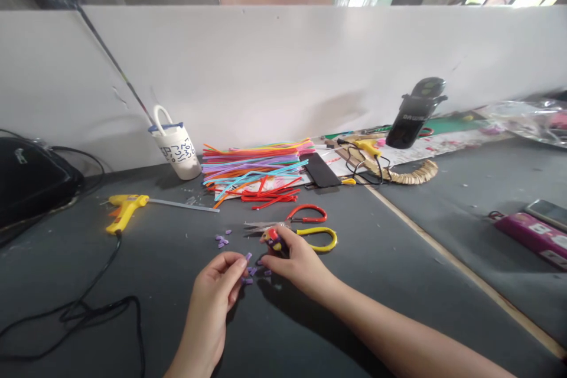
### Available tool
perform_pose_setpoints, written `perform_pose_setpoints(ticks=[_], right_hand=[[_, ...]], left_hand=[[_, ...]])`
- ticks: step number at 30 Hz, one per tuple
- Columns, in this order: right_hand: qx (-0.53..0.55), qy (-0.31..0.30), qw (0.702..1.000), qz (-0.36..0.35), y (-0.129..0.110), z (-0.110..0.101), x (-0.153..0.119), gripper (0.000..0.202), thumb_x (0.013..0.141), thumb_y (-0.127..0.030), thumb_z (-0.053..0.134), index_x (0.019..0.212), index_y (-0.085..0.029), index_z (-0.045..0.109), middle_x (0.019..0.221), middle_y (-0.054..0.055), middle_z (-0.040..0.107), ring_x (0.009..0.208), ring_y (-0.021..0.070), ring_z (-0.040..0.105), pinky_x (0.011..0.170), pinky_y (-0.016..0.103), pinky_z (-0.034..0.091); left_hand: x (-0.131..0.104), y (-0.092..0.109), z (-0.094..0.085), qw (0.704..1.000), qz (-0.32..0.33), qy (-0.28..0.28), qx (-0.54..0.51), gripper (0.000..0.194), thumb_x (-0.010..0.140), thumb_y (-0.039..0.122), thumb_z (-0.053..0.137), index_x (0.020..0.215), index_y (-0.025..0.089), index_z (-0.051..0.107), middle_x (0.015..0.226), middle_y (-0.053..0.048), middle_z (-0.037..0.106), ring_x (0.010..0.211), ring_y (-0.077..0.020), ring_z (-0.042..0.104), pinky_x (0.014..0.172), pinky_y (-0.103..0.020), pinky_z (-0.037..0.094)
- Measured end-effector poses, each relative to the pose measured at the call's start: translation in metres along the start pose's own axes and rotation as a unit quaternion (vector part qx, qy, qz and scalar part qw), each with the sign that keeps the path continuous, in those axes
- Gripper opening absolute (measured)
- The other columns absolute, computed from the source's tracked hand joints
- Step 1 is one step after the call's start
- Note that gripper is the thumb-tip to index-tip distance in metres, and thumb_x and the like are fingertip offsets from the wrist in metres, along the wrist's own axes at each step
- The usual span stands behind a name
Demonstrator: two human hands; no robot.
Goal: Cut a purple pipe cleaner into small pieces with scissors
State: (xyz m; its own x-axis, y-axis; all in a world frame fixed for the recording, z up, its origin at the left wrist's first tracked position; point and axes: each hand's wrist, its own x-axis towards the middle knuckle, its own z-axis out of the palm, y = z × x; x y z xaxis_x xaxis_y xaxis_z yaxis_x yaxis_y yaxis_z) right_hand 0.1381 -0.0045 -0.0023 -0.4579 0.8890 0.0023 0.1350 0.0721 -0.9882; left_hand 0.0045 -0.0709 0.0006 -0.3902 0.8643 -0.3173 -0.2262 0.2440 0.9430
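Note:
My left hand (217,283) is closed, with a small purple piece (248,256) pinched between thumb and forefinger. Just right of it, my right hand (295,257) curls round a small dark object with red and yellow patches (275,240); its kind is not clear. Beneath and between the fingertips are several loose purple pieces (251,271) on the table. Another little group of purple pieces (221,241) lies farther off. Scissors (310,213) with one red and one yellow handle loop rest behind my right hand, blades pointing left and partly covered by it.
At left lies a yellow glue gun (128,208) with a trailing black cord (106,271). Behind are coloured pipe cleaners (257,168), a white cup (179,150) and a black phone (322,170). A black tumbler (414,115) stands farther right, near a purple box (531,239).

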Motion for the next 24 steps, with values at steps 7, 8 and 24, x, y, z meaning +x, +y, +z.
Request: perform_pose_setpoints(ticks=[7,8,24], right_hand=[[0.046,-0.002,0.999,0.023,-0.006,0.004,-0.004,0.010,0.068,-0.025,0.059,0.066,-0.015,0.056,0.057,-0.005,0.047,0.053,0.0089,0.040,0.052,0.021,0.034],[0.044,0.000,0.999,0.028,-0.004,0.005,-0.004,0.012,0.069,-0.025,0.058,0.065,-0.015,0.056,0.056,-0.005,0.046,0.052,0.0087,0.039,0.051,0.020,0.034],[0.017,-0.020,1.000,-0.002,0.004,0.008,-0.003,0.005,0.066,-0.016,0.056,0.062,-0.015,0.053,0.055,-0.005,0.045,0.052,0.0080,0.037,0.048,0.018,0.031]], left_hand=[[-0.002,-0.003,0.000,0.999,-0.019,-0.025,0.025,0.022,0.066,0.037,0.067,0.066,0.016,0.061,0.048,0.006,0.046,0.041,-0.0042,0.029,0.040,-0.015,0.017],[-0.002,-0.002,0.000,0.999,-0.016,-0.029,0.031,0.022,0.066,0.037,0.067,0.066,0.016,0.061,0.048,0.007,0.045,0.041,-0.0045,0.029,0.040,-0.015,0.018],[0.001,-0.005,0.005,1.000,-0.009,-0.023,0.018,0.027,0.055,0.040,0.070,0.057,0.017,0.058,0.046,0.006,0.048,0.037,-0.0047,0.028,0.040,-0.018,0.016]])
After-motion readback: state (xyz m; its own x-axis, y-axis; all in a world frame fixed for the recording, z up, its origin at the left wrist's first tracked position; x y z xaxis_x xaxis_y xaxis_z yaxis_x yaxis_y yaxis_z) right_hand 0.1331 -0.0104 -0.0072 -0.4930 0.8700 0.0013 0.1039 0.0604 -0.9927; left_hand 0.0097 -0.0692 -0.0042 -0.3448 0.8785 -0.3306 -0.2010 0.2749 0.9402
